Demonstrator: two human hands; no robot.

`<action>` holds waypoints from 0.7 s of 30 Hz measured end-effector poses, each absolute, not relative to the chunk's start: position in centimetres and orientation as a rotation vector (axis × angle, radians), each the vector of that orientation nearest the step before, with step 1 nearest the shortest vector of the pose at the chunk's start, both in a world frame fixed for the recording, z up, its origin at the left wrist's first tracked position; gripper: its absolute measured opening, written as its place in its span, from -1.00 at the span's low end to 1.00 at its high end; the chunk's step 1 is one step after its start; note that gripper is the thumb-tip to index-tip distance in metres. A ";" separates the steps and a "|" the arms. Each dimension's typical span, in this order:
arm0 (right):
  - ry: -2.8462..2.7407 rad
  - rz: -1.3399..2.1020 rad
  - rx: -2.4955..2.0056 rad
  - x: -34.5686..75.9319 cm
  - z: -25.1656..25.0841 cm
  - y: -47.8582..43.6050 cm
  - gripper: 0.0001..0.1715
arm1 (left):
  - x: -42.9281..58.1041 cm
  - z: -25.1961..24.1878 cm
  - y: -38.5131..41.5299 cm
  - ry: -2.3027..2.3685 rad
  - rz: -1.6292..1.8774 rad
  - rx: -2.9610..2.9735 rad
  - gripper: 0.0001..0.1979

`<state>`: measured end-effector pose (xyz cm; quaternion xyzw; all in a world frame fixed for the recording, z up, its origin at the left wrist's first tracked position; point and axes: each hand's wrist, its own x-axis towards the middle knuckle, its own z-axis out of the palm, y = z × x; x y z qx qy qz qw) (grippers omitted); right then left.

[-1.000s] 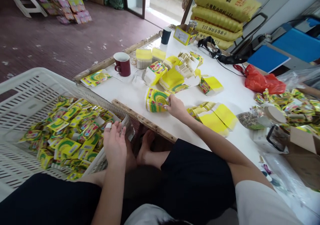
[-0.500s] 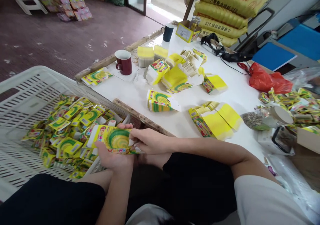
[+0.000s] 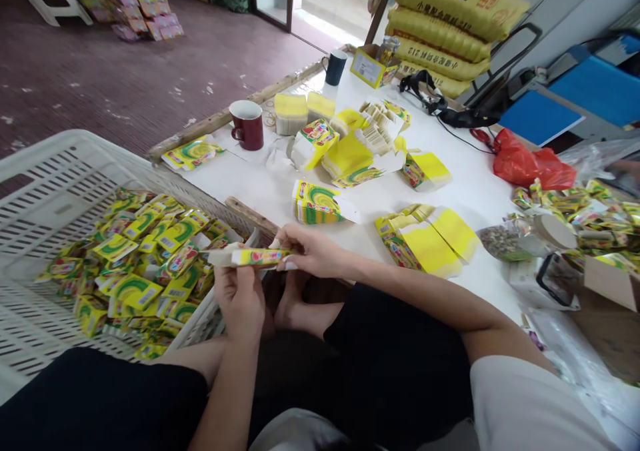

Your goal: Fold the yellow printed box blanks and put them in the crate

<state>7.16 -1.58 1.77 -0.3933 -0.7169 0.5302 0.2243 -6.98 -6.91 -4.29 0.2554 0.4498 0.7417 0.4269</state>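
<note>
Both hands up over the near corner of the crate (image 3: 55, 149), working one small carton between them. Carton (image 3: 263, 257) lies level, narrow printed edge toward the viewer, yellow with red and green; a pale flap or panel juts from its left end. Left hand (image 3: 241, 299) takes that left end from below, its grip pinching the carton, thumb up against the near edge, the far fingers mostly hidden. Right hand (image 3: 313, 252) comes in from the bench side, forearm across the lap, its grip pinching the right end between thumb and fingers. Crate is white slotted plastic, left of the legs, a loose heap of yellow-green cartons (image 3: 150, 257) inside. Bench (image 3: 240, 181) white-topped, with a wooden strip (image 3: 250, 217) along the near edge. On it, just beyond the hands: a bundle of flat cartons (image 3: 320, 202), printed side up; to its right, a wider yellow stack (image 3: 433, 237). Farther back, more bundles in a cluster, near a maroon mug (image 3: 249, 127); dark blue mug (image 3: 335, 67) near the far edge. Right side: red plastic bag (image 3: 533, 161), a lidded jar (image 3: 525, 237) lying tilted. Yellow sacks (image 3: 445, 31) piled beyond the bench.
</note>
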 end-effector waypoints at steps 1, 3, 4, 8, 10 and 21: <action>-1.978 1.427 -1.055 7.7 1.9 -1.2 -0.76 | -7.1 -4.1 -6.9 1.139 1.879 0.627 -0.56; -2.042 1.289 -1.025 8.7 2.3 -0.7 -0.90 | -7.7 -3.6 -6.7 1.150 1.882 0.623 -0.65; -2.095 1.167 -1.028 9.2 2.6 -0.4 -0.93 | -8.1 -3.4 -6.6 1.152 1.876 0.643 -0.67; -2.387 0.395 -1.122 10.9 3.8 -0.1 -0.78 | -10.7 -3.0 -6.4 1.247 2.059 0.817 -0.60; -2.578 0.039 -1.046 11.0 4.2 -0.5 -0.76 | -11.8 -2.9 -6.7 1.320 2.028 1.069 -0.41; -2.189 0.491 -1.071 8.2 3.7 -3.0 -0.21 | -8.7 -3.5 -8.4 1.576 1.261 1.504 -0.22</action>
